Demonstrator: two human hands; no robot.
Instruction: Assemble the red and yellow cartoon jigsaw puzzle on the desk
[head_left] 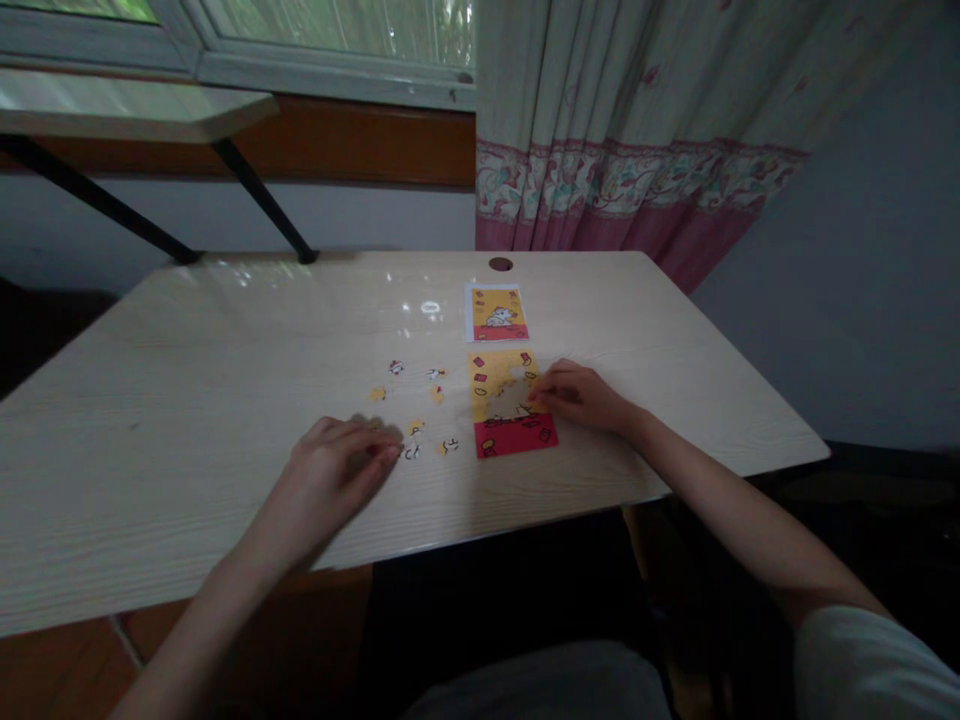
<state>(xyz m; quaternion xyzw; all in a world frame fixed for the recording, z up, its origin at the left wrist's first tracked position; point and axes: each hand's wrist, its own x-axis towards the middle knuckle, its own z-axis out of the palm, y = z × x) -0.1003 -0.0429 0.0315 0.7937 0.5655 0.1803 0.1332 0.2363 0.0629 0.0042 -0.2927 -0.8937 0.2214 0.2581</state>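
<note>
A jigsaw puzzle board (514, 438), yellow above and red below, lies flat on the table with a bare gap in its middle. My right hand (581, 395) rests at its right edge, thumb and fingers pinched together over the gap's side; what they hold, if anything, is hidden. Left of the board, several small loose puzzle pieces in white and yellow are scattered. My left hand (341, 460) has thumb and forefinger closed at the edge of a white puzzle piece (410, 452). Another puzzle piece (448, 446) lies just right of it.
Behind the board lies a picture card (499, 328) of a white animal on yellow and red. The pale wooden table (225, 380) has a round hole (501, 264) near its back edge. A raised shelf (135, 110) on black legs stands back left; a curtain (592, 170) hangs behind.
</note>
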